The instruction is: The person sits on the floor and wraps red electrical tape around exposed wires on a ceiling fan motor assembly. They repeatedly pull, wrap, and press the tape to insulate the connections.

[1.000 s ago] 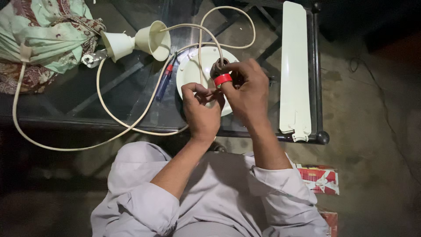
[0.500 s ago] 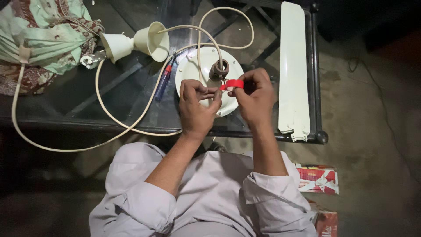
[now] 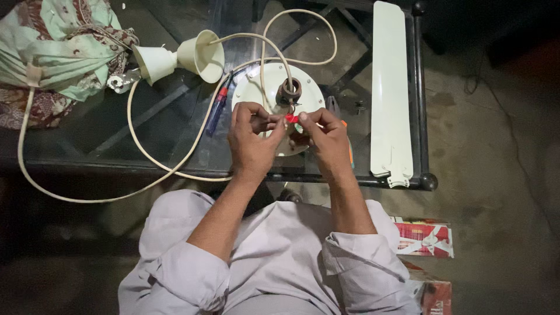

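Both hands pinching red tape over fan motor.
Left hand (image 3: pixel 252 139) and right hand (image 3: pixel 326 140), each grip grasping the red tape (image 3: pixel 291 118), are hovering at 6 o'clock of the white fan motor (image 3: pixel 256 87) on the glass surface (image 3: pixel 146 134).

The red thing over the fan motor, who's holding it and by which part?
Both hands pinch the small red piece: left hand at its left end, right hand at its right, fingertips only.

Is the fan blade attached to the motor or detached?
Detached: the blade lies alone along the table's right edge, apart from the motor.
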